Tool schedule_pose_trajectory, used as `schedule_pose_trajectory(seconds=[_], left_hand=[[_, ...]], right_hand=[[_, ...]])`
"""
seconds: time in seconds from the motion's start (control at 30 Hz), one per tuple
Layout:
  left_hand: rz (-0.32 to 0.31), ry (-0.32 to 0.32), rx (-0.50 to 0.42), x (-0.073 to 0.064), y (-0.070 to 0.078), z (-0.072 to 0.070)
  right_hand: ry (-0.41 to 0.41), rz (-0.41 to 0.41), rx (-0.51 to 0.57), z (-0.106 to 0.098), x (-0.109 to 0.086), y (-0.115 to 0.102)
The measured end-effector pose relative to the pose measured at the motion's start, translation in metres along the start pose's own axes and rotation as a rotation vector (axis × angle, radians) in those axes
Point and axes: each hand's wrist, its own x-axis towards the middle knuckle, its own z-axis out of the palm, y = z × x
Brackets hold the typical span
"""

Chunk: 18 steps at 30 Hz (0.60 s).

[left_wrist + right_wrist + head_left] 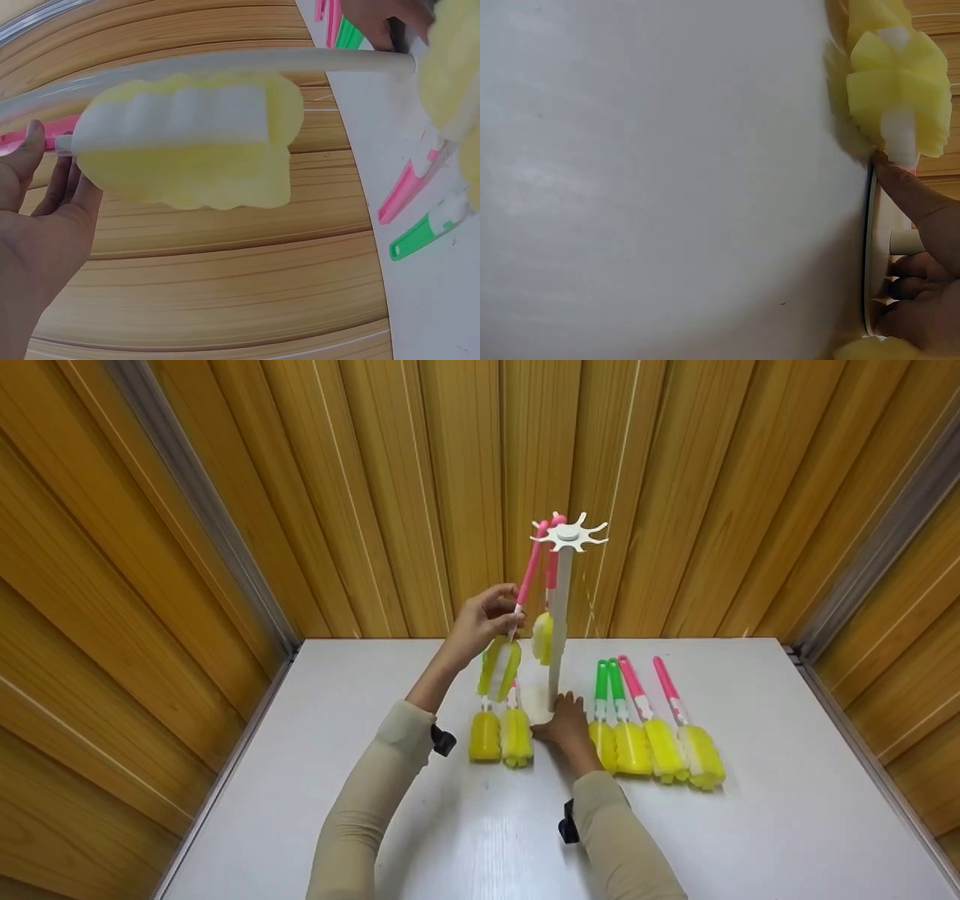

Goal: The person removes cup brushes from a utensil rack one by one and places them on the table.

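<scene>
In the head view my left hand (480,622) pinches a pink-handled sponge bottle brush (529,574) near its white neck. Its yellow-and-white sponge head (180,142) hangs downward; the handle's top is at the hooked white disc (568,536) of an upright stand (559,622). Behind it, another pink-handled brush (543,639) hangs from the same disc. Low at the pole, my right hand (566,727) rests on the stand's round base (535,705), thumb stretched along the rim and fingers across the pole. The hand partly hides the base.
Two brushes (485,737) lie on the white table (480,817) left of the base. Several more, with green handles (602,679) and pink handles (634,682), lie to its right. A wood-panelled wall (420,495) stands behind the table.
</scene>
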Motion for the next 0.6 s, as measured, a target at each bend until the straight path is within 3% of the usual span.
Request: schedule_pose_trajectory(seconds=[0.17,0.4,0.6], left_hand=[[-0.013,0.009,-0.019,-0.003,0.0021,0.0034],[0.009,0.063,-0.032,-0.0036,0.0036,0.0068],[-0.001,0.076,-0.045,-0.0038,0.0028,0.0096]], right_hand=[[0.003,-0.002,0.006,0.0001,-0.0006,-0.0014],[0.06,-0.062,-0.068,0.003,0.0034,0.0008],[0.013,-0.03,-0.056,0.0019,0.0037,0.0014]])
